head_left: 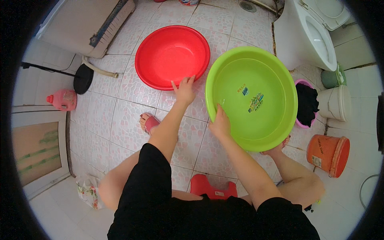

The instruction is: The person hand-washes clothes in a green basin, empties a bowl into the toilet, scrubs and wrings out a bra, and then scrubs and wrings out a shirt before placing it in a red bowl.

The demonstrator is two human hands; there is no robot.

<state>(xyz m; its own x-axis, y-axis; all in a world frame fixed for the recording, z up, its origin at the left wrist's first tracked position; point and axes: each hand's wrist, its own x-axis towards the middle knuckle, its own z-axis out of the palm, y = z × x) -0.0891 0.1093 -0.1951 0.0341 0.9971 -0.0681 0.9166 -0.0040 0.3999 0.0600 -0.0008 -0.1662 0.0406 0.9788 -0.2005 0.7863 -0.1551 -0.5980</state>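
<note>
A red round basin (172,58) sits on the tiled floor, a little left of centre, with nothing seen in it. At its near rim is my left hand (185,92), fingers apart, the tips at or just over the edge; whether they press on it I cannot tell. To the right is a larger lime-green basin (256,72) with a printed design on its bottom. My right hand (221,123) grips the left rim of that basin, thumb on the inside and the other fingers hidden below the edge. The green basin partly covers my right foot.
A red stool (214,187) is under me. Along the right stand a pink basin with dark cloth (307,105), a white bucket (334,103), an orange bucket (326,155) and a toilet (316,36). At left are a pink jug (64,100) and a hose (100,71).
</note>
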